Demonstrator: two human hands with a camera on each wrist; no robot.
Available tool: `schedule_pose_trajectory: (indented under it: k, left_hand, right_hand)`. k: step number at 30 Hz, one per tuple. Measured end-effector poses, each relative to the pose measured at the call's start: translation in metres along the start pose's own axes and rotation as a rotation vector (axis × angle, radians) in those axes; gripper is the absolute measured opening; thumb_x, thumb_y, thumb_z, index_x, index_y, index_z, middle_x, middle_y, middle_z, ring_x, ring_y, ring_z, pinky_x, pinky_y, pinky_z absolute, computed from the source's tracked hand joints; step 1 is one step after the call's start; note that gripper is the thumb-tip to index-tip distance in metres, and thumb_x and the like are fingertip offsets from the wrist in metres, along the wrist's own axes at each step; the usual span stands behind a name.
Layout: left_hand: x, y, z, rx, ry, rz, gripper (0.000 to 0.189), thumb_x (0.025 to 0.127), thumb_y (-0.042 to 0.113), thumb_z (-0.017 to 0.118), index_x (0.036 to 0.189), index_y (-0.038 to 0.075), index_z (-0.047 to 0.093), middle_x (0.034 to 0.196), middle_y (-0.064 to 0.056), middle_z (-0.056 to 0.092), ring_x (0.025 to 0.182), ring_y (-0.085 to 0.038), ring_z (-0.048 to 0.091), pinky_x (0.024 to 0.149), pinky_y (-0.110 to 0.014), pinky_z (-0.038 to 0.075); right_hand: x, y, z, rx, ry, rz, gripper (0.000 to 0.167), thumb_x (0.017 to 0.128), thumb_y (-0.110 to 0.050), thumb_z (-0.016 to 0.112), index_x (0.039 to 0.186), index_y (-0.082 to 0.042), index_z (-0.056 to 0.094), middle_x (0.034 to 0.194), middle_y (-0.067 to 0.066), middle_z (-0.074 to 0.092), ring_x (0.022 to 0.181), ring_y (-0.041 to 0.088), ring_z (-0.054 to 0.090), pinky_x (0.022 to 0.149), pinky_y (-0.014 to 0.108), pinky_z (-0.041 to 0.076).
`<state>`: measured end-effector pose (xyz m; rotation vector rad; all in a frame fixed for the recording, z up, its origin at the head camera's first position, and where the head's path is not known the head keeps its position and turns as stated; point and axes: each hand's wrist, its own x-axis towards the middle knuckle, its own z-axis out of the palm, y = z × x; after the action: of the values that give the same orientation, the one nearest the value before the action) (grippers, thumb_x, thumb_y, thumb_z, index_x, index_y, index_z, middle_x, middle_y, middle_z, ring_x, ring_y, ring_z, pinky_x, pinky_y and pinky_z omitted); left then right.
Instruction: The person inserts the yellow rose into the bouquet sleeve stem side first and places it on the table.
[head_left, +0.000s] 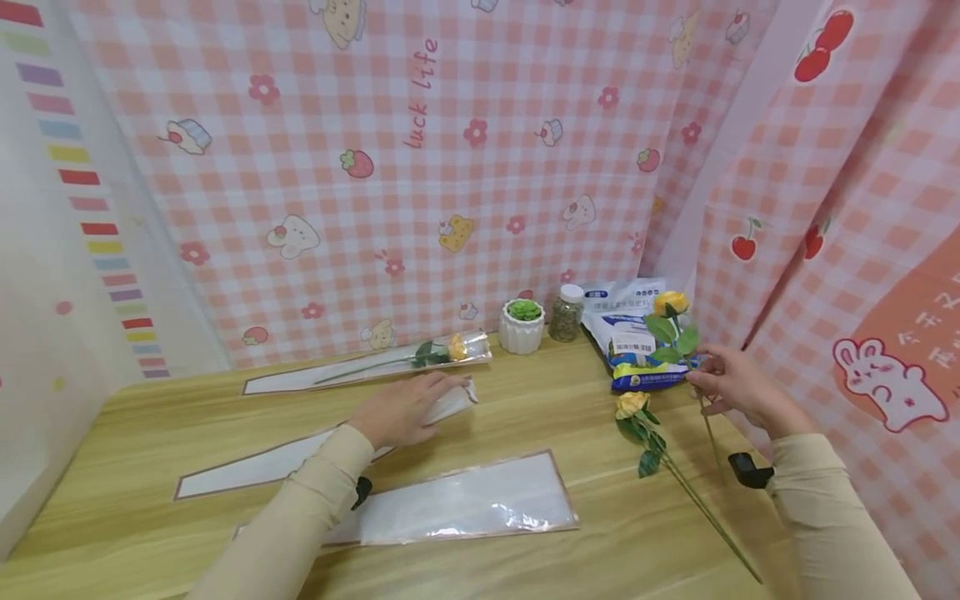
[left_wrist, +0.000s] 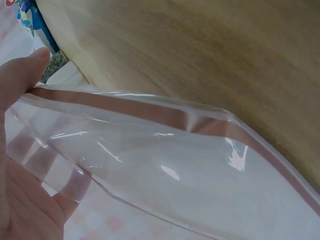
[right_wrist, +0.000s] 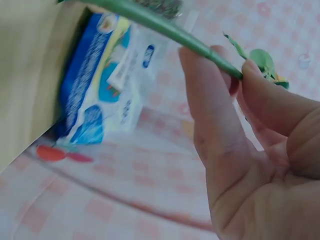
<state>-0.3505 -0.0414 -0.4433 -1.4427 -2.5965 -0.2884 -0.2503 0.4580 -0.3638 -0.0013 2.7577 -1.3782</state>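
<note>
My left hand (head_left: 405, 412) holds the wide end of a clear flower sleeve (head_left: 247, 465) with a pinkish-brown border. Up close in the left wrist view, that sleeve (left_wrist: 165, 155) bulges, with the thumb at its rim and fingers behind it. At the right, my right hand (head_left: 738, 385) pinches the stem of a yellow rose (head_left: 671, 302) held upright above the table. Its green stem (right_wrist: 170, 32) runs between thumb and fingertips in the right wrist view. Another yellow rose (head_left: 632, 406) lies on the table, left of the right hand.
Behind the left hand lies a sleeve (head_left: 281, 383) with a yellow rose (head_left: 456, 348) inside. A flat sleeve (head_left: 480, 504) lies in front. A white succulent pot (head_left: 521, 335), a lidded jar (head_left: 567, 317) and printed bags (head_left: 637, 346) stand at the table's back edge, before checked cloth.
</note>
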Motion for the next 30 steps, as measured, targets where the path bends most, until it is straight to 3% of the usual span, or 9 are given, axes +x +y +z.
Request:
schedule_pose_trajectory:
  k: [9,13,18,26,30]
  left_hand:
    - [0.002,0.001,0.000,0.004,-0.008,-0.002,0.085,0.084,0.021,0.084,0.155,0.019,0.036,0.145,-0.011,0.051,0.118,-0.030,0.062,0.098,-0.044,0.055]
    - [0.002,0.000,0.001,0.013,-0.006,0.004,0.086,0.085,0.022,0.084,0.156,0.019,0.036,0.145,-0.011,0.051,0.119,-0.029,0.061,0.099,-0.044,0.054]
    - [0.002,-0.001,0.002,0.019,-0.006,0.006,0.085,0.085,0.023,0.084,0.155,0.019,0.036,0.145,-0.010,0.050,0.122,-0.028,0.060,0.100,-0.044,0.053]
    - [0.003,-0.001,0.003,0.025,-0.015,0.003,0.086,0.085,0.023,0.083,0.156,0.020,0.035,0.146,-0.010,0.050,0.124,-0.028,0.058,0.100,-0.044,0.053]
    - [0.004,-0.001,0.003,0.031,-0.020,0.004,0.086,0.086,0.023,0.083,0.156,0.020,0.034,0.146,-0.011,0.050,0.122,-0.028,0.059,0.098,-0.044,0.054]
  right_hand:
    - [0.015,-0.030,0.016,-0.023,0.081,-0.094,0.048,0.106,-0.007,0.052,0.148,0.004,0.034,0.105,0.023,0.060,0.086,0.024,0.068,0.073,0.044,0.063]
    - [0.020,-0.041,0.021,0.014,0.114,-0.126,0.043,0.105,-0.005,0.054,0.143,0.004,0.037,0.102,0.020,0.061,0.085,0.024,0.069,0.071,0.043,0.063]
    - [0.028,-0.052,0.030,0.147,0.159,-0.145,0.041,0.103,-0.002,0.054,0.138,0.004,0.034,0.099,0.013,0.060,0.083,0.018,0.071,0.072,0.043,0.063]
    - [0.038,-0.066,0.045,0.329,0.212,-0.197,0.053,0.103,-0.002,0.055,0.148,-0.004,0.026,0.104,0.010,0.058,0.086,0.014,0.071,0.078,0.035,0.062]
    - [0.041,-0.072,0.052,0.420,0.209,-0.216,0.052,0.102,-0.002,0.056,0.146,-0.010,0.030,0.101,0.008,0.059,0.086,0.014,0.072,0.082,0.031,0.061]
